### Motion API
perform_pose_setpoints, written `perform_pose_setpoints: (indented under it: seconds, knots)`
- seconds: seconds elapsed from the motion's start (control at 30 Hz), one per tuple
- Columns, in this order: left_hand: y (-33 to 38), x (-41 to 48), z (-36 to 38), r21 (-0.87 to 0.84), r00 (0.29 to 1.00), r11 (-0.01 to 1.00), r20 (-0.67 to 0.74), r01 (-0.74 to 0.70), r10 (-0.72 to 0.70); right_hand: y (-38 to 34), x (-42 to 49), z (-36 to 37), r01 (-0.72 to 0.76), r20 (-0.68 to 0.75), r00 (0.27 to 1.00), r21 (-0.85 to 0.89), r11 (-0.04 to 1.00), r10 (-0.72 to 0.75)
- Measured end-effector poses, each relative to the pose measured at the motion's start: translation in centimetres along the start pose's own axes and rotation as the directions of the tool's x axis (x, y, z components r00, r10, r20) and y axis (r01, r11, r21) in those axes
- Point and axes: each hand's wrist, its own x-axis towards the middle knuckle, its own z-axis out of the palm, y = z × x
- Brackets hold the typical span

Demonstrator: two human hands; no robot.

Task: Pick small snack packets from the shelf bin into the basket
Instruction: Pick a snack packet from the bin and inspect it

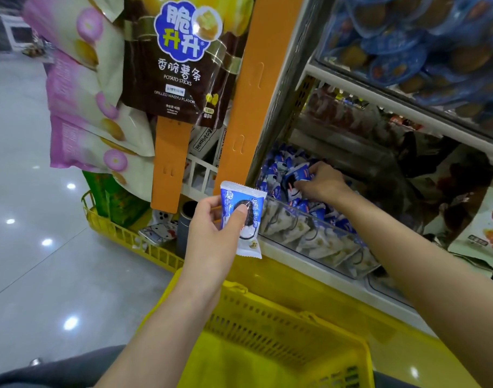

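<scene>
My left hand [211,228] holds a small blue-and-white cookie snack packet [243,219] upright in front of the shelf, thumb pressed on its face. It hangs above the yellow basket [267,326], whose bare bottom shows. My right hand [320,182] reaches into the clear-fronted shelf bin [309,233], its fingers curled round another blue packet [291,177] among several like it.
An orange hanging strip [250,88] carries a brown potato-stick bag [180,57] just above my left hand. Pink-and-white bags [85,107] hang at left. A second yellow basket [127,236] of goods stands on the shiny floor. Shelves of blue packs rise at right.
</scene>
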Motion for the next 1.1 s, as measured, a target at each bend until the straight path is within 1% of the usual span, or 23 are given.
perform_pose_setpoints:
  seconds: [0.13, 0.27, 0.33, 0.4, 0.6, 0.67, 0.7, 0.77, 0.83, 0.9, 0.97, 1.03, 1.1]
  knots:
    - [-0.1, -0.1, 0.2, 0.003, 1.000, 1.000, 0.004, 0.022, -0.022, -0.4, 0.0, -0.1, 0.076, 0.071, 0.995, -0.047, 0.996, -0.073]
    - [-0.1, -0.1, 0.2, -0.002, 0.999, 0.999, 0.008, 0.035, -0.035, -1.2, 0.8, 1.2, 0.098, 0.062, 0.994, -0.131, 0.987, -0.090]
    - [-0.1, 0.0, 0.2, 0.001, 0.999, 0.999, 0.006, 0.034, -0.034, -1.2, 1.2, 1.8, 0.114, 0.034, 0.993, -0.101, 0.988, -0.111]
    - [-0.1, 0.1, 0.1, 0.004, 1.000, 1.000, 0.005, 0.026, -0.026, -1.3, 1.6, 2.2, 0.114, 0.035, 0.993, -0.062, 0.992, -0.112]
    - [-0.1, 0.1, 0.3, 0.006, 0.999, 1.000, 0.031, 0.021, -0.021, -1.3, 1.3, 1.1, 0.098, 0.206, 0.974, -0.037, 0.995, -0.088]
    - [-0.3, 0.0, 0.5, 0.010, 0.998, 1.000, 0.052, 0.023, -0.024, -1.1, 0.6, 0.6, 0.124, 0.191, 0.975, -0.051, 0.991, -0.112]
    - [-0.4, -0.1, 0.6, 0.016, 0.998, 1.000, 0.061, 0.022, -0.023, -1.1, -0.1, 0.4, 0.150, 0.139, 0.980, -0.036, 0.988, -0.144]
    - [-0.6, -0.2, 0.8, 0.033, 0.997, 0.999, 0.073, 0.019, -0.021, -1.2, -1.7, 0.2, 0.233, -0.027, 0.972, 0.063, 0.971, -0.231]
    - [-0.9, -0.4, 0.9, 0.041, 0.996, 0.999, 0.083, 0.032, -0.035, -1.1, -4.1, 0.2, 0.334, -0.196, 0.935, 0.211, 0.919, -0.295]
    - [-1.2, -0.6, 1.0, 0.051, 0.993, 0.997, 0.104, 0.056, -0.062, -0.7, -7.3, 0.2, 0.433, -0.265, 0.895, 0.316, 0.844, -0.360]
    - [-1.5, -1.0, 1.2, 0.068, 0.986, 0.994, 0.139, 0.080, -0.089, 0.1, -10.5, 0.5, 0.472, -0.236, 0.881, 0.383, 0.794, -0.409]
    - [-1.8, -1.6, 1.4, 0.086, 0.976, 0.992, 0.188, 0.095, -0.110, 1.1, -13.2, 1.0, 0.436, -0.152, 0.898, 0.421, 0.795, -0.412]
    - [-2.1, -2.2, 1.6, 0.117, 0.967, 0.989, 0.229, 0.089, -0.114, 2.2, -14.8, 1.6, 0.365, -0.078, 0.924, 0.476, 0.800, -0.375]
